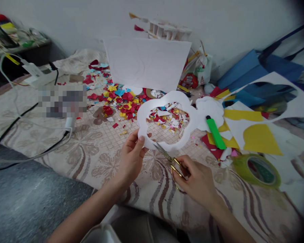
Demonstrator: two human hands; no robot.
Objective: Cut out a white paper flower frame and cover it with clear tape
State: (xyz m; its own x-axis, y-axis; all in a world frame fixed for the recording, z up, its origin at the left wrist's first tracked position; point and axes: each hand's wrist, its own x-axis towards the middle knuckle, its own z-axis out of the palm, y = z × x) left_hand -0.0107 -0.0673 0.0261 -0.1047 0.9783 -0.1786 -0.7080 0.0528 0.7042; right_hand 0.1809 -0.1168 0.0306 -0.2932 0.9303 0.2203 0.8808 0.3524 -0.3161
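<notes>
My left hand [132, 152] pinches the lower left edge of a white paper ring [164, 145] with a wavy, flower-like outline and a large hole in its middle. In my right hand [196, 177] is a pair of gold-handled scissors [176, 165], fingers through the loops. The blades point up and left, their tips at the ring's lower edge near my left thumb; I cannot tell whether they touch the paper. Through the hole, scraps on the tablecloth show. Right of the ring, a green marker [216, 133] lies on a white paper shape [209, 109].
Colourful paper bits [124, 101] are heaped behind the ring, before a standing white sheet [147, 64]. A wide tape roll [258, 170], yellow paper [262, 138] and cut white paper [291, 91] lie right. Cables [27, 118] cross the left side. A blue bag [253, 71] stands back right.
</notes>
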